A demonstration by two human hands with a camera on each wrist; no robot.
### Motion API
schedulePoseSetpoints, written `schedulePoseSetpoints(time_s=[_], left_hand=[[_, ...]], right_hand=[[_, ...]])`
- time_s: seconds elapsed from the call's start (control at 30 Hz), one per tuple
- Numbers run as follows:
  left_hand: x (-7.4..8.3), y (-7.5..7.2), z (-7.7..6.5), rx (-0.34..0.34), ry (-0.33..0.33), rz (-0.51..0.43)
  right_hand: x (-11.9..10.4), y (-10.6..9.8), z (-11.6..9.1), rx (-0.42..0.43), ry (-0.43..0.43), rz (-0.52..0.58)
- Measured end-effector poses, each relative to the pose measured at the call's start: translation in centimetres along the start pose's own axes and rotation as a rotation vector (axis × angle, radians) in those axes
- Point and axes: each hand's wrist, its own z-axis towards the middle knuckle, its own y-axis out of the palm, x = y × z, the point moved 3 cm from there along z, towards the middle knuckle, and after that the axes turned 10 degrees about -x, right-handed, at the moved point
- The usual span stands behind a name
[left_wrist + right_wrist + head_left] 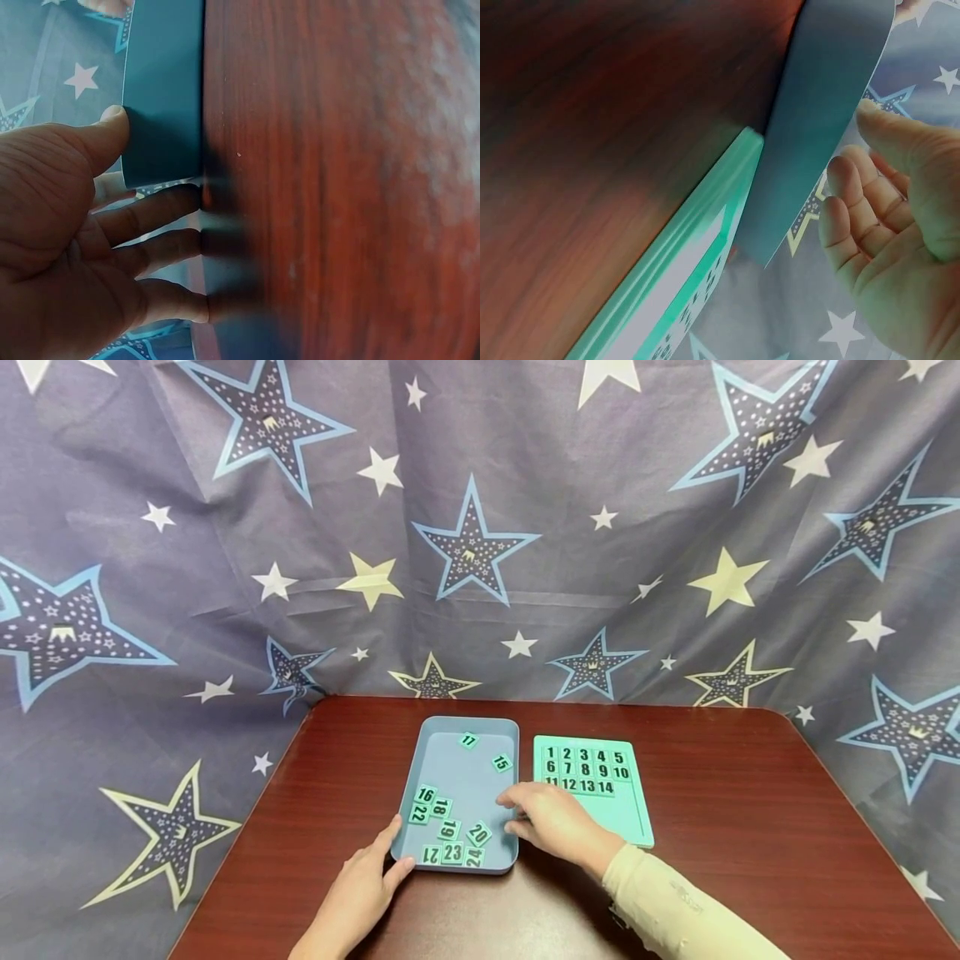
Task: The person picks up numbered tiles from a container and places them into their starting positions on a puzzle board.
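A blue-grey tray (465, 777) holds several loose green number tiles. Tile 15 (502, 763) and tile 17 (468, 741) lie toward its far end; tile 20 (478, 834), tile 23 (452, 852) and others cluster nearer. My left hand (363, 877) rests on the tray's near left corner, its thumb at the rim and its fingers extended in the left wrist view. Over the tray's right rim hovers my right hand (555, 822), fingers loosely bent with nothing between them. Beside it is a mint-green number board (618, 814), its upper rows filled with tiles 1 to 14, partly covered by this hand.
Tray and board stand side by side on a dark red wooden table (750, 827). Behind the table hangs a grey curtain (525, 460) with a star pattern.
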Motion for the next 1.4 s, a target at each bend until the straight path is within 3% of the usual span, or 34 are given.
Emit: schedulePoseSetpoints(time_s=[0.33,0.8,0.9,1.13,1.27,1.4], left_hand=[[0.0,-0.1,0.0,0.003,-0.001,0.004],[0.1,0.0,-0.1,0.024,0.017,0.004],[0.2,0.0,-0.2,0.025,0.017,0.003],[0.0,-0.1,-0.1,0.002,-0.008,-0.01],[0.0,0.0,0.0,-0.007,-0.017,-0.011],[-0.1,0.1,0.2,-0.009,-0.019,-0.014]], right_hand=[[-0.2,0.5,2.0,-0.019,0.053,-0.001],[-1.4,1.2,3.8,0.006,0.013,-0.064],[-1.0,1.3,4.4,0.037,0.071,-0.128],[0.3,1.8,6.9,0.074,0.272,-0.431],[0.8,2.5,8.5,-0.024,0.38,-0.552],[1.2,3.1,9.7,-0.155,0.476,-0.594]])
